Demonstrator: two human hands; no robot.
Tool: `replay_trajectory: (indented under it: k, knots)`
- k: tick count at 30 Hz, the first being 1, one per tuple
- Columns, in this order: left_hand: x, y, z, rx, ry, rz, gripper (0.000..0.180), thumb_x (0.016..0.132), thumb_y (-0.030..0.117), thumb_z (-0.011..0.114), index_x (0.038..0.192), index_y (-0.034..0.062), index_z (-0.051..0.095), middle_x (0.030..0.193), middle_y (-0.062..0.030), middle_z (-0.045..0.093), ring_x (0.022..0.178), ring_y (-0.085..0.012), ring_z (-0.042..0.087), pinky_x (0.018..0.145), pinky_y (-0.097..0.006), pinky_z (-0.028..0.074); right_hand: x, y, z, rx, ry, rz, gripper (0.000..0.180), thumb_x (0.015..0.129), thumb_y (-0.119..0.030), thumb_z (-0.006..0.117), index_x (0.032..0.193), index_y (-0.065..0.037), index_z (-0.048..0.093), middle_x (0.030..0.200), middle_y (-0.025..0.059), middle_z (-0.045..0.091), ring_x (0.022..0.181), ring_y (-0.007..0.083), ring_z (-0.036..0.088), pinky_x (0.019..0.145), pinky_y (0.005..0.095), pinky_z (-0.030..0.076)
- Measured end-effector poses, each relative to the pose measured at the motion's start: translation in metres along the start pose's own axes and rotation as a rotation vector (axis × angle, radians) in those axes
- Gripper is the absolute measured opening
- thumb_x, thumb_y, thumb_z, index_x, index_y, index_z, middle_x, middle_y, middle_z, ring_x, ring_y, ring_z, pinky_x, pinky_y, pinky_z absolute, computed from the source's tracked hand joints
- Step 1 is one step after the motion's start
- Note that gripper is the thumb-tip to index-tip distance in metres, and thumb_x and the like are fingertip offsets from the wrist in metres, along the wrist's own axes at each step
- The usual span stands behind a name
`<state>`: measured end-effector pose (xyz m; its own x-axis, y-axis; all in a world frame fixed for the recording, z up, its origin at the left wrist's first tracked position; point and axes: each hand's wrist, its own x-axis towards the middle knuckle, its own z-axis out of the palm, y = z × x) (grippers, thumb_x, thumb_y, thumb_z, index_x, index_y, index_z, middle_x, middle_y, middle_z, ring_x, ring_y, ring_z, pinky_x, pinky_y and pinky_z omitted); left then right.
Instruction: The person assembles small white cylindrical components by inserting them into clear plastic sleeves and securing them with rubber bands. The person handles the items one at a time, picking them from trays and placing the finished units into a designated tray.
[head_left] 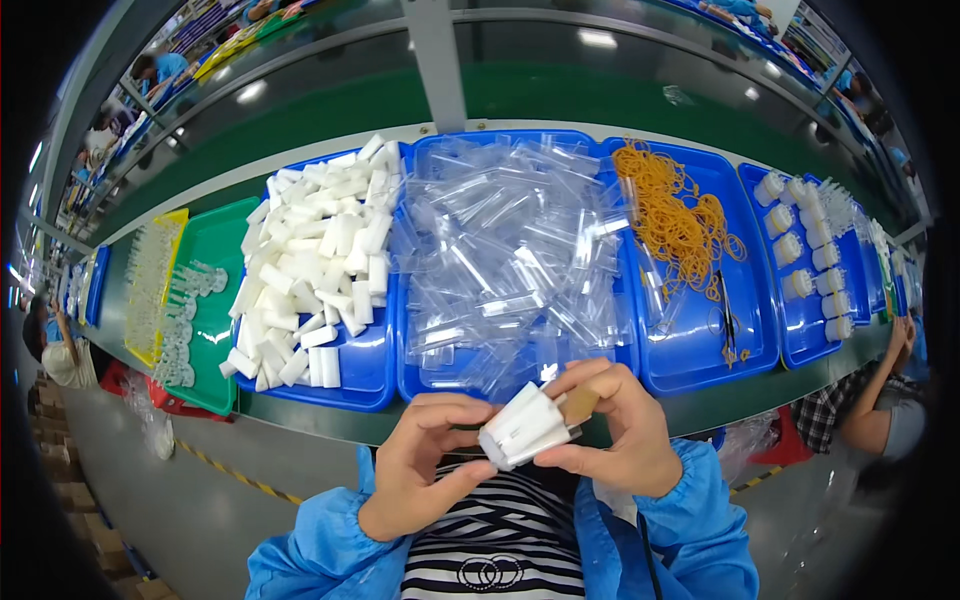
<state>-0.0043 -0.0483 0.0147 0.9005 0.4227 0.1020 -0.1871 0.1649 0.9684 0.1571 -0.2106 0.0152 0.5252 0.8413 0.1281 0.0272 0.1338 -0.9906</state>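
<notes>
In front of my striped shirt, both hands hold a bundle of white pieces (528,425) standing side by side, with a pale, rounded end towards the left. My left hand (415,465) grips that end between thumb and fingers. On the other side my right hand (630,430) steadies the bundle, its thumb along the lower edge. A tan covering, apparently a finger cot (580,406), shows on a right finger. Just beyond lies a blue tray of clear plastic sleeves (515,260). White blocks (320,250) like those in the bundle fill the tray to its left.
Orange rubber bands (670,205) and a dark slender tool (729,310) lie in a blue tray at right. Farther right, white round parts (825,255) stand in rows. Clear plastic parts occupy a green tray (225,345) at left. Other people sit at both sides.
</notes>
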Motion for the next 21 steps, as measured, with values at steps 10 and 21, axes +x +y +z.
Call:
replay_trajectory:
  k: [10,21]
  knots:
    - [0.019,0.004,0.001,-0.031,-0.239,-0.113,0.038,0.087,-0.006,0.069,0.123,-0.0027,0.059,0.137,-0.0220,0.049,0.126,-0.0321,0.055,0.101,-0.043,0.053,0.008,-0.026,-0.030,-0.408,-0.118,-0.237,0.036,0.074,-0.011,0.086,0.103,-0.007,0.065,0.109,0.0090,0.070,0.108,0.0278,0.062,0.097,0.0407,0.046]
    - [0.016,0.011,0.011,-0.482,-0.061,-0.429,0.034,0.092,0.018,0.070,0.118,-0.0012,0.059,0.135,-0.0234,0.052,0.119,-0.0397,0.059,0.087,-0.058,0.057,0.008,-0.003,-0.129,-1.602,0.067,-0.222,0.031,0.074,-0.002,0.064,0.104,-0.006,0.067,0.099,0.0064,0.065,0.097,0.0256,0.059,0.088,0.0397,0.044]
